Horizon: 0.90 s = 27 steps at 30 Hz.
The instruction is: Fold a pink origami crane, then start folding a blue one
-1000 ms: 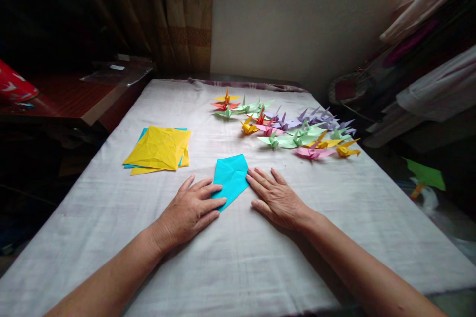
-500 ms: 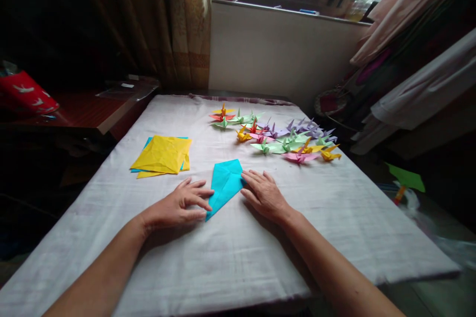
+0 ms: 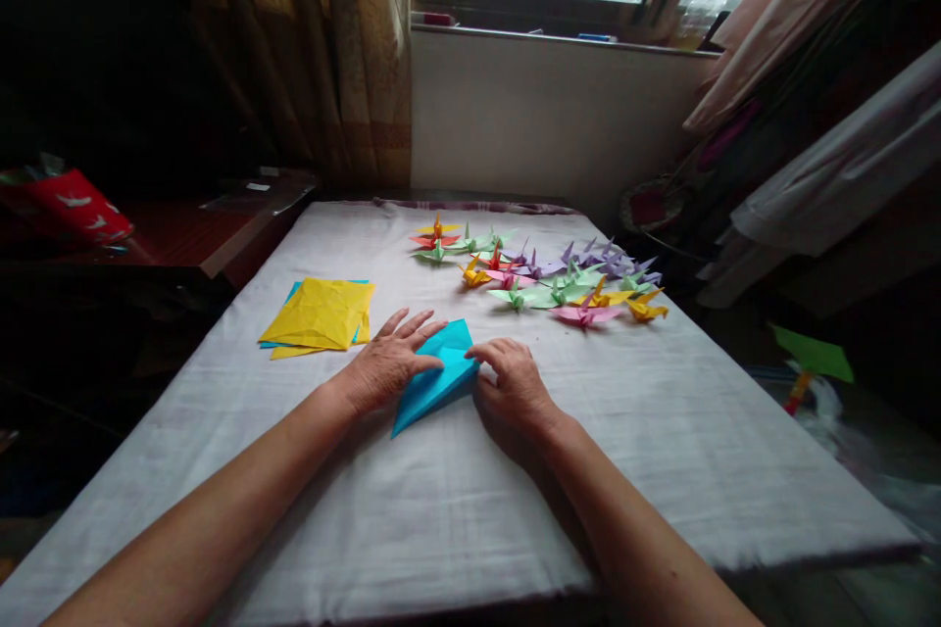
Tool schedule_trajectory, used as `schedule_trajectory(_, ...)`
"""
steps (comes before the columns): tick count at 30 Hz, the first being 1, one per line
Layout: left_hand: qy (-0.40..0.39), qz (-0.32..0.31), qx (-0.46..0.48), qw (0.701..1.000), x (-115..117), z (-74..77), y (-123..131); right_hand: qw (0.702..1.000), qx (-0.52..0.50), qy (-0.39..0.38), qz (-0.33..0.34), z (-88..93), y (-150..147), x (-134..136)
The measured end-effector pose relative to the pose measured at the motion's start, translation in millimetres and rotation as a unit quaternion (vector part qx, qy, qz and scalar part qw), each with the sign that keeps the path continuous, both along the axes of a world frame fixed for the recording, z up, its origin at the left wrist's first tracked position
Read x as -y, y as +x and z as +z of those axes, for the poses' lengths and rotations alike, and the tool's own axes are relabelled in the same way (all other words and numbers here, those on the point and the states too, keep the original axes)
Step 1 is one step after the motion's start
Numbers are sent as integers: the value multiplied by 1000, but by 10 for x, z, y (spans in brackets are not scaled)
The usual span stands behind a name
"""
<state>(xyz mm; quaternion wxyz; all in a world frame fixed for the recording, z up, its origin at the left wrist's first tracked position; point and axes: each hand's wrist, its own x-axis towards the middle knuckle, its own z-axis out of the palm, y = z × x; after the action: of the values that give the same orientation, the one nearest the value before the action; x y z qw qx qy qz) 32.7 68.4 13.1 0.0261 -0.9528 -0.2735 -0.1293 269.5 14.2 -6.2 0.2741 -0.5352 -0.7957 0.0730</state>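
A folded sheet of blue origami paper (image 3: 430, 390) lies on the cloth-covered table, its narrow tip pointing toward me. Across its left side rests my left hand (image 3: 392, 361), fingers spread and laid flat, the thumb reaching over the paper's middle. My right hand (image 3: 513, 382) is at the paper's right corner, thumb and forefinger closed on that edge. The edge under the right fingers looks slightly raised. Part of the paper's left side is hidden under my left hand.
Yellow and blue paper sheets (image 3: 319, 315) are stacked at the left. Several folded paper cranes (image 3: 586, 313) in mixed colours stand at the back right. A white cloth (image 3: 662, 470) covers the table. Beyond its left edge is a wooden surface with a red container (image 3: 70, 206).
My left hand has moved right and up onto the blue paper. My right hand's fingers have curled from flat into a pinch at the right corner. The view has tilted up slightly.
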Motion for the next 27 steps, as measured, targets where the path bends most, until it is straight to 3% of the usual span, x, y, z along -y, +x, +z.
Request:
schedule_trajectory(6, 59, 18, -35, 998, 6, 51, -242, 995, 88, 17, 45, 45, 125, 67)
schedule_trajectory(11, 46, 47, -13, 998, 38, -2, -441, 995, 94, 25, 38, 1, 147, 118)
schedule_trajectory(16, 18, 53, 12, 998, 88, -89, -491, 990, 43, 134, 4, 62, 58, 227)
schedule_trajectory(19, 19, 51, 21, 998, 122, -89, -463, 981, 88, 166, 37, 143, -59, 280)
schedule_trajectory(23, 25, 52, 29, 998, 134, -51, -468, 975, 118, 156, 100, 122, -116, 248)
schedule_trajectory(27, 21, 63, 39, 997, 120, -68, -568, 978, 137, 117, 102, 11, -8, 169)
